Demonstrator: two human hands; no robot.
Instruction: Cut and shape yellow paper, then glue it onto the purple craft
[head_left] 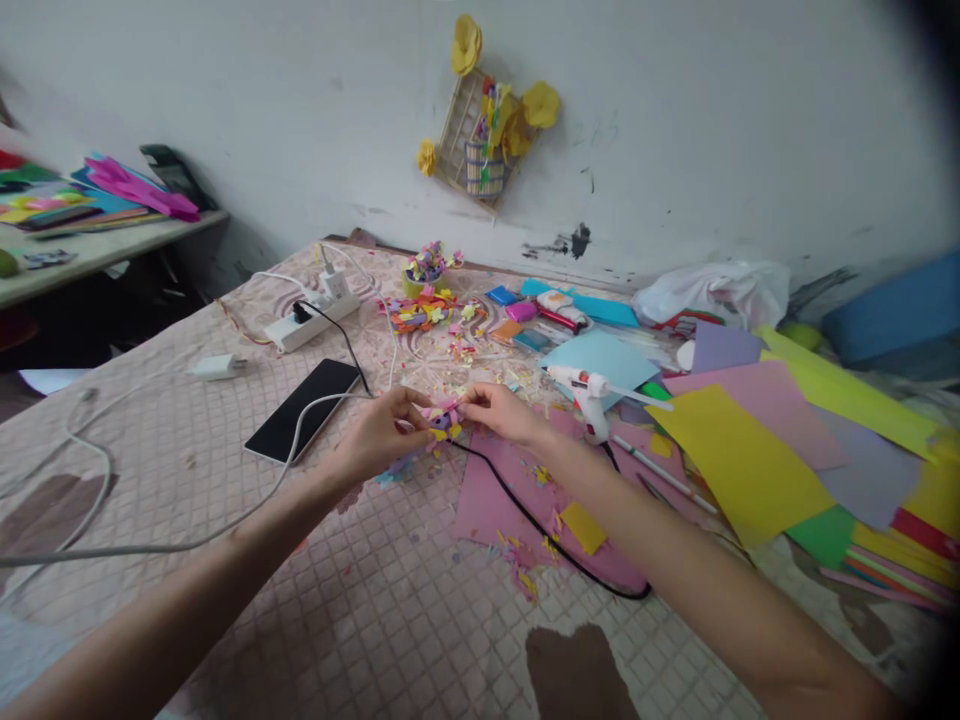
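Between my two hands is a small cluster of foam flower cut-outs (444, 420) in pink, purple and yellow. My left hand (391, 428) pinches its left side with thumb and fingers. At the upper right of the cluster, the fingertips of my right hand (495, 410) are pressed together on a pink piece. Finer detail of the pieces is hidden by the fingers. Just beyond lie a pile of loose foam flowers (420, 312) and a small bowl (415, 284) heaped with more. A white glue gun (592, 400) stands to the right of my right hand.
A black tablet (304, 410) lies left of my hands, near a white power strip (313, 315) and a charger (217, 367). Cables cross the table. Coloured foam sheets (739, 460) cover the right side. A pink sheet (487, 490) carries scraps. A wall decoration (484, 135) hangs behind.
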